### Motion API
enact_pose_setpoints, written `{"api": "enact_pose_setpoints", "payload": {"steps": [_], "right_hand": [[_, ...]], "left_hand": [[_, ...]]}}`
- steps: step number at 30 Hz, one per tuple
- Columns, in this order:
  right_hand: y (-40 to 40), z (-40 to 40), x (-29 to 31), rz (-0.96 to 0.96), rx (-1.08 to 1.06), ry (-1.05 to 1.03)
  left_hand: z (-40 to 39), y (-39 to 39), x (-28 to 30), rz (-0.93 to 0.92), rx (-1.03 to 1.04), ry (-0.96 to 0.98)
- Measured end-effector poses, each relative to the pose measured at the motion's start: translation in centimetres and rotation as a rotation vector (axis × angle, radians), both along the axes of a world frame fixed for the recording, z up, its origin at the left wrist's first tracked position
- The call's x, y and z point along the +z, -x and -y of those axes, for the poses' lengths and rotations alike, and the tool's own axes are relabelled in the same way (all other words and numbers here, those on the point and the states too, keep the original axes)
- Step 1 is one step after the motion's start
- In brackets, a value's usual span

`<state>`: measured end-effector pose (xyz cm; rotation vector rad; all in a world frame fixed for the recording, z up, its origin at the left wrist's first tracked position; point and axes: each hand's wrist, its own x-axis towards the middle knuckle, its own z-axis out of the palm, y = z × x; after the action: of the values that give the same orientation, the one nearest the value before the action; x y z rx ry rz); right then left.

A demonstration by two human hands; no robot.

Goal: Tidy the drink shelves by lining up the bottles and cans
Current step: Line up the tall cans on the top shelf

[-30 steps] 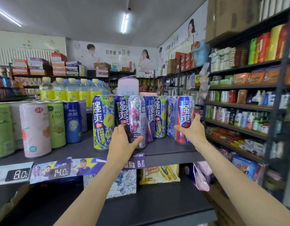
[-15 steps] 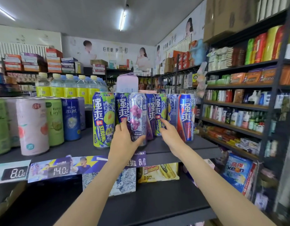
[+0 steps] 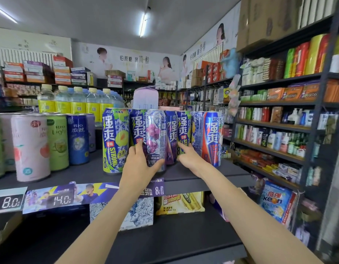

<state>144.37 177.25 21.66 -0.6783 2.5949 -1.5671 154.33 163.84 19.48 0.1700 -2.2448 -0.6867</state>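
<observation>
The tall silver grape-printed can (image 3: pixel 155 138) is gripped by the left hand (image 3: pixel 141 164). The blue-and-green can (image 3: pixel 183 134) is touched by the right hand's (image 3: pixel 191 159) extended fingers.

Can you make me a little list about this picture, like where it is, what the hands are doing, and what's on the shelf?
place: shop aisle
left hand: grips the grape can
right hand: fingers reach between the cans, beside the red can
shelf: tall cans standing upright in a row
behind: water bottles
price tags: 8.0 and 14.0
</observation>
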Motion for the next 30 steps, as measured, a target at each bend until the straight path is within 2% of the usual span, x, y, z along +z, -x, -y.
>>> {"api": "enact_pose_setpoints", "payload": {"steps": [7, 11, 15, 20, 30], "right_hand": [[0.3, -1.2, 0.4, 0.069, 0.11, 0.024], [0.9, -0.3, 0.0, -0.105, 0.034, -0.169], [1.4, -0.4, 0.0, -0.118, 0.047, -0.254], [2.0, 0.4, 0.3, -0.145, 0.024, -0.477], [3.8, 1.1, 0.7, -0.113, 0.063, -0.51]], "left_hand": [[-0.1, 0.0, 0.1, 0.001, 0.019, 0.013], [-0.3, 0.0, 0.0, 0.007, 0.027, 0.006], [-0.3, 0.2, -0.1, 0.012, 0.042, 0.011], [-0.4, 0.2, -0.1, 0.013, 0.049, 0.008], [-0.5, 0.1, -0.2, 0.008, 0.04, 0.003]]}}
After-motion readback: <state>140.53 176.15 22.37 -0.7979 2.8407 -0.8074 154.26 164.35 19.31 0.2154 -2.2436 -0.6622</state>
